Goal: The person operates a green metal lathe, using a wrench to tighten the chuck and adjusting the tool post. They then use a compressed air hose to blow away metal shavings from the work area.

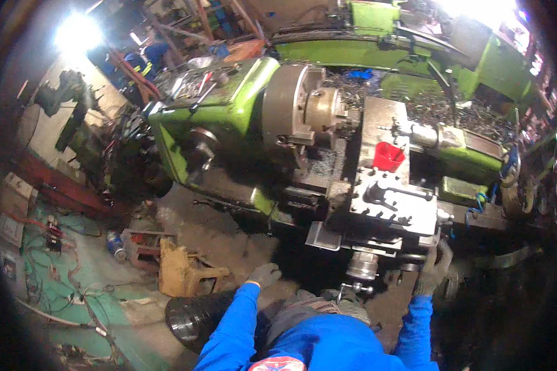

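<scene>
While right hand (pixel 433 272) fingers grip the lathe (pixel 229 117) carriage edge, left hand (pixel 265 274) hangs free—fingers curled.

gloved left hand (pixel 264 274) hangs loosely curled; right hand (pixel 432 271) raised, gripping.

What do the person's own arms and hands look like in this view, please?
Both forearms come up from the lower edge in bright blue long sleeves that match the blue top at the chest. The left hand and the right hand each wear a grey work glove that looks worn and grubby. No watch, cable or marking shows on either sleeve.
</scene>
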The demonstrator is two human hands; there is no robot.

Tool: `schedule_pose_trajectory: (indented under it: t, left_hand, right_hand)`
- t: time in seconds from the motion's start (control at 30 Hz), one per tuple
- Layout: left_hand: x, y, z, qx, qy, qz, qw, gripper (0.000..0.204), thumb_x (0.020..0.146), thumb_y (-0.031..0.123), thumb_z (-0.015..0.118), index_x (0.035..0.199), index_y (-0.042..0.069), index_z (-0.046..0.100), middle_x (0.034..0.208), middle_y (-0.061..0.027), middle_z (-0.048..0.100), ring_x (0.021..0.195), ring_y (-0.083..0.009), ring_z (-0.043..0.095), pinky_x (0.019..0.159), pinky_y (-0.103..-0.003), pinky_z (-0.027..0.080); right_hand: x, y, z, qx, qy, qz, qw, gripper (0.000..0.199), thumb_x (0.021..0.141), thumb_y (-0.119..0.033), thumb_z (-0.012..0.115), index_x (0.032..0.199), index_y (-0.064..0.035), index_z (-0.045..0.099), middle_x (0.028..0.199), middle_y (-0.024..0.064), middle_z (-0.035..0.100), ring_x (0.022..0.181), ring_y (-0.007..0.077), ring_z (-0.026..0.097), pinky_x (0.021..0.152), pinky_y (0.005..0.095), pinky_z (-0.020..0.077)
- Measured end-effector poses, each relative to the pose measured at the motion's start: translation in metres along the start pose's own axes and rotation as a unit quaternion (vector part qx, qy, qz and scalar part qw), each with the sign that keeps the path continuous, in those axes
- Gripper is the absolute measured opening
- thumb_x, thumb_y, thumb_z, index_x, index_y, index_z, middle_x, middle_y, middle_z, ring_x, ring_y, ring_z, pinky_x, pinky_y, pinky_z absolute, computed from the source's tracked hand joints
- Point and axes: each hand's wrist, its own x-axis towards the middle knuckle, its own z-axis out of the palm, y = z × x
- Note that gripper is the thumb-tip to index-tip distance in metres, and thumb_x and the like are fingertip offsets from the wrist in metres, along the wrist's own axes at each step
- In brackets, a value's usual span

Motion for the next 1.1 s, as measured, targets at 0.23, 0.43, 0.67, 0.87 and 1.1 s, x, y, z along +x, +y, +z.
schedule_pose_trajectory:
  t: [0.23,0.43,0.67,0.87,1.1]
  left_hand:
    - [0.041,-0.034,-0.048,-0.043,0.019,-0.061,0.997,0.059,0.096,0.054,0.060,0.133,0.008,0.067,0.137,-0.0202,0.065,0.129,-0.0416,0.059,0.111,-0.049,0.045]
    - [0.120,-0.055,-0.044,-0.059,0.040,-0.152,0.986,0.058,0.096,0.055,0.057,0.128,0.008,0.069,0.133,-0.0213,0.067,0.126,-0.0439,0.060,0.109,-0.052,0.046]
    - [0.155,0.050,-0.180,-0.121,0.426,0.143,0.885,0.021,0.096,0.027,0.068,0.098,0.006,0.073,0.106,-0.0167,0.072,0.099,-0.0399,0.066,0.090,-0.050,0.051]
    - [0.108,0.074,-0.455,0.051,0.704,0.177,0.686,0.032,0.096,0.028,0.072,0.115,0.003,0.068,0.116,-0.0171,0.070,0.112,-0.0385,0.064,0.097,-0.050,0.051]
    - [0.140,0.042,-0.532,0.085,0.554,0.030,0.827,0.041,0.098,0.044,0.064,0.113,0.007,0.073,0.109,-0.0221,0.073,0.102,-0.0430,0.069,0.087,-0.052,0.053]
  right_hand:
    - [0.122,-0.168,0.101,-0.044,0.022,-0.286,0.957,0.032,0.094,-0.008,0.072,0.125,0.0000,0.068,0.125,0.0160,0.067,0.118,0.0318,0.063,0.103,0.0411,0.0498]
    - [0.126,-0.171,0.136,-0.341,-0.037,-0.228,0.911,0.031,0.090,-0.037,0.074,0.110,-0.0129,0.069,0.110,0.0119,0.067,0.106,0.0352,0.064,0.090,0.0483,0.0505]
    - [0.123,-0.188,0.142,-0.444,-0.015,-0.108,0.889,0.026,0.095,-0.038,0.069,0.101,-0.0126,0.070,0.102,0.0113,0.069,0.099,0.0350,0.067,0.083,0.0482,0.0523]
    - [0.124,-0.170,0.151,-0.454,0.018,-0.095,0.886,0.029,0.099,-0.039,0.066,0.104,-0.0109,0.073,0.105,0.0136,0.072,0.099,0.0360,0.069,0.083,0.0462,0.0544]
    - [0.120,-0.181,0.153,-0.405,0.053,-0.113,0.906,0.027,0.098,-0.037,0.066,0.091,-0.0113,0.069,0.091,0.0124,0.070,0.086,0.0354,0.069,0.074,0.0477,0.0532]
